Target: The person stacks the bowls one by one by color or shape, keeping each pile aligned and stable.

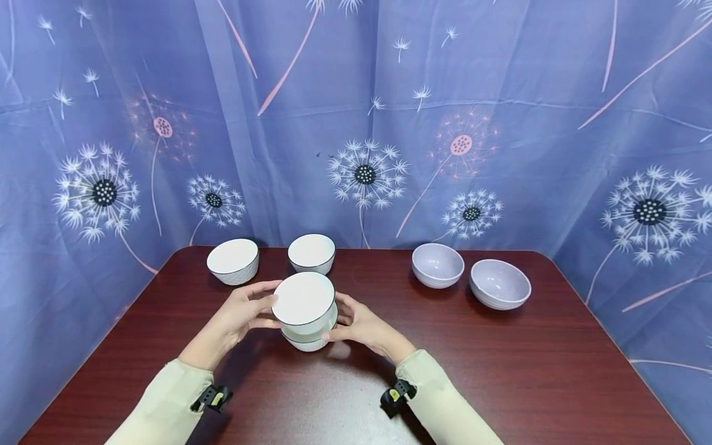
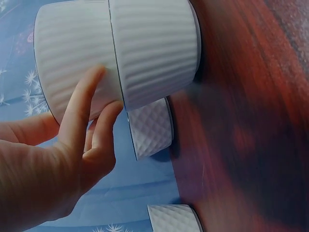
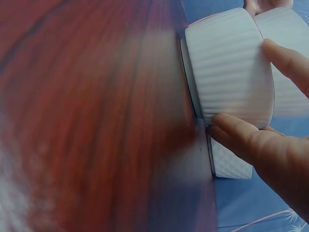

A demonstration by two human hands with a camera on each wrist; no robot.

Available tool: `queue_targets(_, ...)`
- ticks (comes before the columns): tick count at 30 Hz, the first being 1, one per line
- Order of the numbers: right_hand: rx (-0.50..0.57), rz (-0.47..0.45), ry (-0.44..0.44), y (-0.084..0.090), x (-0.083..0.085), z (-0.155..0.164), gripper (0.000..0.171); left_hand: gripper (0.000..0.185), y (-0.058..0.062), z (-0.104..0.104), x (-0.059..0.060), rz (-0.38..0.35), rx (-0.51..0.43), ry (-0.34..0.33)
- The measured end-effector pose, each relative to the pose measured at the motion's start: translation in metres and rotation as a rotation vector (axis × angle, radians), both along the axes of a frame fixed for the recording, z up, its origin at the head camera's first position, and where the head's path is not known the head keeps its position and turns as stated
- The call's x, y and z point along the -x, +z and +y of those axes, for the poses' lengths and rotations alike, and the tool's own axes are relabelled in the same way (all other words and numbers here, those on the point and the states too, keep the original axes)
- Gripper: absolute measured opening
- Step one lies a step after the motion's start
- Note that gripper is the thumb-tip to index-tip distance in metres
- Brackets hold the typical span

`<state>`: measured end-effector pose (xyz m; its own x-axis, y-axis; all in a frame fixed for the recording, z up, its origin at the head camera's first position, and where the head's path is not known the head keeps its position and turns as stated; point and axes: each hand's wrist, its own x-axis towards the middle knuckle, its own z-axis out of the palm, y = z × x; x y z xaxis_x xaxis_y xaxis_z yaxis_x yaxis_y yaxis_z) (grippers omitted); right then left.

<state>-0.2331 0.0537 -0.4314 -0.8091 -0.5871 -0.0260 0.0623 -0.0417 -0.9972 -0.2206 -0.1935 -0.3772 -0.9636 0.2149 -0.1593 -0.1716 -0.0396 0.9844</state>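
**Mia:** What are the hands doing?

**Ben:** The left hand has its fingers curled on the side of the top bowl. The right hand holds the bottom bowl with bent fingers.

**Mia:** Where are those bowls?

**Ben:** The top bowl sits inside the bottom one. The stack is near the front middle of the dark red table, and the bottom bowl seems to rest on it.

**Mia:** What is around them?

**Ben:** Two more white bowls, one far left and one beside it. Two pale purple bowls stand well apart on the right. A blue flower curtain hangs behind.

**Mia:** What could go wrong?

**Ben:** I think the top bowl looks a bit tilted. If one hand pushes harder, it could slide off and crack. The bowls look smooth, so fingers could slip.
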Motion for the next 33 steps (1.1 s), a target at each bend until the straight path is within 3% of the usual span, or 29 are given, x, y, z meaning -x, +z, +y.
queue_targets(21, 0.016, -0.02, 0.007, 0.001, 0.0002, 0.0005, 0.084, 0.044, -0.0025, 0.0066, 0.0006, 0.004, 0.061, 0.002)
queue_targets(33, 0.031, -0.023, 0.004, -0.0016, 0.0017, -0.0004, 0.083, 0.041, -0.0035, 0.0089, -0.0002, 0.019, 0.117, 0.038)
